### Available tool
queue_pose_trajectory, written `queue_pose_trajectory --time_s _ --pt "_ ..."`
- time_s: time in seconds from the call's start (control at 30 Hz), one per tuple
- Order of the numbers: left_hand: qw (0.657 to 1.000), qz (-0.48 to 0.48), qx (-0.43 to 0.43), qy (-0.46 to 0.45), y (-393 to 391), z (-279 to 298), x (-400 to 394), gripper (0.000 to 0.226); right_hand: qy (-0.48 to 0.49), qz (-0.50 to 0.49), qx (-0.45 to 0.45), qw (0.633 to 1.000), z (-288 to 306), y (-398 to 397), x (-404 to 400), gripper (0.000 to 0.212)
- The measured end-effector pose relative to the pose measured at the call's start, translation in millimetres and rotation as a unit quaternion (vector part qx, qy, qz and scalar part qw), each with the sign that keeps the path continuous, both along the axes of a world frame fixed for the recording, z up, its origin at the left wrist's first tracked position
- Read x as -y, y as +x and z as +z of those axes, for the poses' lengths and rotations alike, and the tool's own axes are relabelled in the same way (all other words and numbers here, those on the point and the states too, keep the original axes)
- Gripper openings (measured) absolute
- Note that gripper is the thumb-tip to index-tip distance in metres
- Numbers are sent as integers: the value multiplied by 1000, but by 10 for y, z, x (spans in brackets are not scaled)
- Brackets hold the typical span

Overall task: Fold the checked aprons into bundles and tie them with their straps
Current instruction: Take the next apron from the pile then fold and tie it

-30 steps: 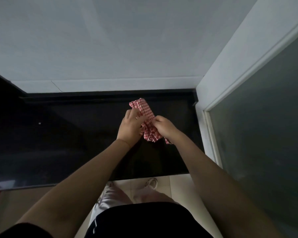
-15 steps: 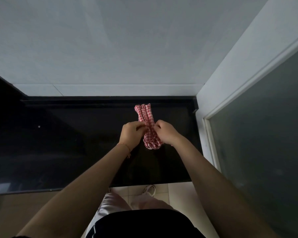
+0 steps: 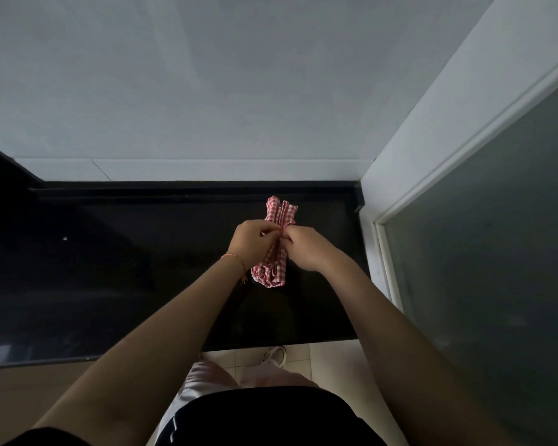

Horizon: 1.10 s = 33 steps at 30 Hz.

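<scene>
Now left hand (image 3: 250,241) and right hand (image 3: 303,249) pinch the apron bundle (image 3: 276,252) between them.

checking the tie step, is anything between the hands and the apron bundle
Nothing visible does. The left hand and right hand both already pinch the checked apron bundle at its middle, over the black counter. The strap itself is too small to make out.
</scene>
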<state>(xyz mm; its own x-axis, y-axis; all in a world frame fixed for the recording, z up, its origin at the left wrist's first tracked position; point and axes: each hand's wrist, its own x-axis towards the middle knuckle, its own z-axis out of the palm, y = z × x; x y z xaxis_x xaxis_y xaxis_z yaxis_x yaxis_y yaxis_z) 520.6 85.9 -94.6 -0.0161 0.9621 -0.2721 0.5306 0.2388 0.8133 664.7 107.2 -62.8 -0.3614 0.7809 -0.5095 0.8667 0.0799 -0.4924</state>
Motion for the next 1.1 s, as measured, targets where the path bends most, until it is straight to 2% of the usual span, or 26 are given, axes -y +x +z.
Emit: queue_pose_trajectory --time_s 0.17,0.27,0.4,0.47,0.6,0.7,0.83,0.93,1.0,1.1 --pt "996 -67 -41 -41 11 69 -75 19 84 -2 -8 996 127 -9 -67 21" --pt "989 -117 -66 -59 35 117 -102 14 76 -20 -41 996 161 -61 -137 29" --pt "993 -84 -60 -49 -19 69 -108 21 34 -75 -122 989 133 -59 -194 31" --pt "995 -68 -33 -62 -71 52 -110 23 45 -113 -160 980 96 -7 -202 28" --pt "992 -77 1 -102 -88 107 -138 23 46 -83 -123 988 38 91 -162 22" --pt "989 -76 17 -125 -70 120 -166 26 32 -104 -124 986 -14 117 -108 18" --pt "992 -20 40 -116 -78 103 -168 23 1 -152 -132 980 -73 123 -58 11" --pt "992 8 58 -114 -76 65 -135 22 -26 -143 -146 979 -90 124 -22 10" --pt "990 13 74 -119 -70 49 -123 20 -7 -112 -128 985 -97 119 -7 13" --pt "988 12 90 -124 -59 63 -115 14 36 -121 -102 987 -149 85 14 12"
